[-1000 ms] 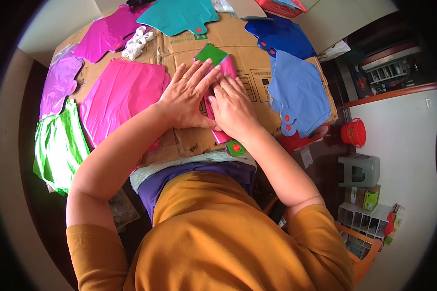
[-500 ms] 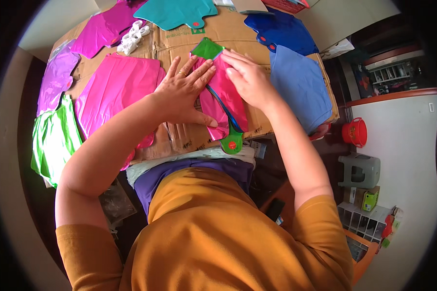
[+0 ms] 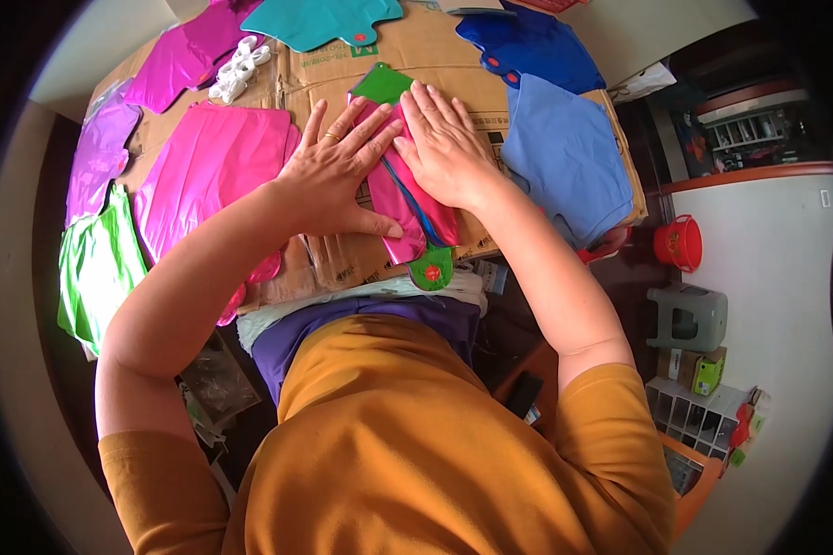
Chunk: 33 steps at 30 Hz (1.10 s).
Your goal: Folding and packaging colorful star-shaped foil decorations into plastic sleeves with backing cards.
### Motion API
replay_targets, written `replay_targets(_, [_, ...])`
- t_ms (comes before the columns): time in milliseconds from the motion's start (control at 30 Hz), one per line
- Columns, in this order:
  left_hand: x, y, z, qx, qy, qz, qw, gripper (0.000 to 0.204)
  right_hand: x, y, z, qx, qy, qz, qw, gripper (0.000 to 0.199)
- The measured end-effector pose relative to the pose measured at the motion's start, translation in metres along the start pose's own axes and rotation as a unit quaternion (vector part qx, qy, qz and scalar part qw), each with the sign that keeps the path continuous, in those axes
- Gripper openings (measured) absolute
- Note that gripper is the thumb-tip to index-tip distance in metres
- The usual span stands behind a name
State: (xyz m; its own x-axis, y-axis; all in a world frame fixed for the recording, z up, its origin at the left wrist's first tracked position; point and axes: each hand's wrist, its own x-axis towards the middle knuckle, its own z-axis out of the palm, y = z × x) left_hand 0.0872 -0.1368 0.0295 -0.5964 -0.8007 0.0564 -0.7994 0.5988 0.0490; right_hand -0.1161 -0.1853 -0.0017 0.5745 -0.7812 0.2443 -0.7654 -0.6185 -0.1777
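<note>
A folded pink and green foil balloon [image 3: 401, 242] lies flat on cardboard [image 3: 324, 79] in front of me. Its green corner points away from me, and a green tab with a red dot hangs toward my body. My left hand [image 3: 338, 176] presses on its left part, fingers spread and thumb on the pink lower end. On the upper right part lies my right hand [image 3: 444, 143], palm down, its fingers stretched and close together. The fingertips of both hands nearly meet just below the green corner. A dark blue edge runs down the middle of the fold.
Around it lie flat shiny pieces: pink [image 3: 213, 176], bright green [image 3: 102, 264], lilac [image 3: 102, 153], magenta [image 3: 190, 51], teal [image 3: 324, 20], dark blue [image 3: 537, 51] and matte blue [image 3: 565, 153]. A white ribbon bundle [image 3: 239, 69] sits at upper left. At right are a red bucket [image 3: 677, 243] and grey stool [image 3: 694, 317].
My right hand has slid left and inward, now lying flatter over the balloon's upper part. My left hand stays spread on it, and the whole view has shifted slightly.
</note>
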Motion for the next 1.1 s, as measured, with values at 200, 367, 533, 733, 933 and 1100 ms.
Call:
replay_targets(200, [0.0, -0.001, 0.003, 0.001, 0.015, 0.005, 1.0, 0.125, 0.001, -0.004, 0.001, -0.003, -0.005, 0.019, 1.0, 0.064])
replay_targets(367, [0.0, -0.001, 0.003, 0.004, 0.003, 0.008, 1.0, 0.126, 0.001, -0.005, -0.001, -0.013, -0.015, 0.023, 1.0, 0.063])
replay_targets(533, [0.0, -0.002, 0.002, 0.0, 0.009, 0.008, 1.0, 0.127, -0.001, -0.009, -0.002, -0.015, -0.006, 0.005, 1.0, 0.065])
replay_targets(733, [0.0, -0.002, 0.0, -0.024, -0.003, 0.005, 1.0, 0.127, -0.031, -0.027, -0.022, 0.031, -0.03, -0.012, 0.999, 0.07])
replay_targets(933, [-0.001, -0.003, 0.002, -0.074, 0.044, -0.002, 0.996, 0.127, -0.053, -0.043, -0.02, 0.02, -0.023, -0.035, 0.999, 0.069])
replay_targets(1100, [-0.002, 0.0, 0.002, -0.018, 0.091, 0.012, 0.996, 0.121, -0.052, -0.043, -0.02, 0.018, -0.012, -0.036, 0.999, 0.069])
